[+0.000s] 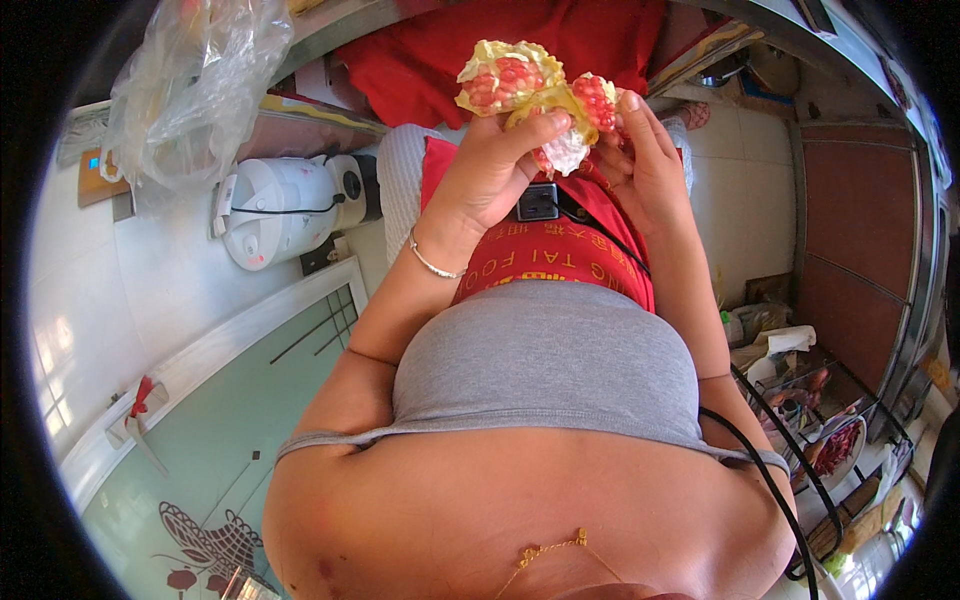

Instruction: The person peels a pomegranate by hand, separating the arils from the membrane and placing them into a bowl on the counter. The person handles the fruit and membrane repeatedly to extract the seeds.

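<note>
An opened pomegranate (551, 101) is held up in front of me at the top of the view. Clusters of red and pink arils (502, 84) show between its pale yellow rind and membranes. My left hand (506, 161), with a silver bangle at the wrist, grips it from the left, thumb across its near side. On the other side, my right hand (641, 154) has its fingers against the section with bright red arils (594, 103). Part of the right fingers is hidden behind the fruit.
A red apron (555, 255) with printed writing covers my waist, with a small black device (538, 201) clipped on it. Left are a hanging clear plastic bag (195, 97) and a white water heater (281, 214). A wire rack (810, 420) stands at right. Red cloth (420, 67) hangs ahead.
</note>
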The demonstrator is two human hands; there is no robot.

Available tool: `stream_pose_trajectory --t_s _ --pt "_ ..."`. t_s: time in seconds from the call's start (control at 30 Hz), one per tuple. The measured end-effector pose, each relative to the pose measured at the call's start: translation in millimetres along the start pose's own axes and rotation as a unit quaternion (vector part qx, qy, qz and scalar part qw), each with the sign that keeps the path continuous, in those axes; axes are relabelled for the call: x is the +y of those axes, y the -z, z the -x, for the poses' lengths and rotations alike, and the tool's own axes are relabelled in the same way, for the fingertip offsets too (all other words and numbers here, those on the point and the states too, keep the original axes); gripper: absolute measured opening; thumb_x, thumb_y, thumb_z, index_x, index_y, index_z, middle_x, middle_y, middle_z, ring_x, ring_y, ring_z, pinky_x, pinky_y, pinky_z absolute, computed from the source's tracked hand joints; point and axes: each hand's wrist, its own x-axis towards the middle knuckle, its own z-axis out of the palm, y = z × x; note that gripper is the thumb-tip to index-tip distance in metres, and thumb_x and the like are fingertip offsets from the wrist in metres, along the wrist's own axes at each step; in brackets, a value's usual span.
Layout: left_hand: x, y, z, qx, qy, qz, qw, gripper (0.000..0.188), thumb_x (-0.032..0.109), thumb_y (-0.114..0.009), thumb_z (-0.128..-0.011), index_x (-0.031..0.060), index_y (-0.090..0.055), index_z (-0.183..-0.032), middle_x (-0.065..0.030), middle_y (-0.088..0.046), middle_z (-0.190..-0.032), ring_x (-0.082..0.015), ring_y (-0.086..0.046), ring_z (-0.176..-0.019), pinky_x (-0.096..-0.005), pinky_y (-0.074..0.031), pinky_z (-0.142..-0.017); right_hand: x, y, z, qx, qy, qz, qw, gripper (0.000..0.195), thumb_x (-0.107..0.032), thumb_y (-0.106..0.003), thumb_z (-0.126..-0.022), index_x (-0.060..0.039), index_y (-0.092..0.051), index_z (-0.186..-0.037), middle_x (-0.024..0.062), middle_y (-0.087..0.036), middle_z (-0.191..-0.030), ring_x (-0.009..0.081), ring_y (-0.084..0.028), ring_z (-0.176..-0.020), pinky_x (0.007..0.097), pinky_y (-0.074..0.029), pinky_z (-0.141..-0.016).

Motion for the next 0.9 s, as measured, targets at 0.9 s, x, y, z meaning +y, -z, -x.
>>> stream_pose_trajectory --t_s 0.9 --pt "6.1 -23.2 4.0 0.082 -0.04 0.021 0.996 0.025 0.008 -0.067 -0.086 0.003 -0.059 -0.109 -0.0046 -0.065 -0.104 -0.0131 -0.063 -0.094 -0.0271 -0.052 -0.078 -3.1 -7.7 5.9 -0.044 -0.009 -0.03 0.999 0.026 -0.033 -0.052 -0.1 -0.0072 -0.055 -0.093 -0.0006 -0.056 -0.084 0.0023 -0.033 -0.059 0.0179 -0.026 -0.049"
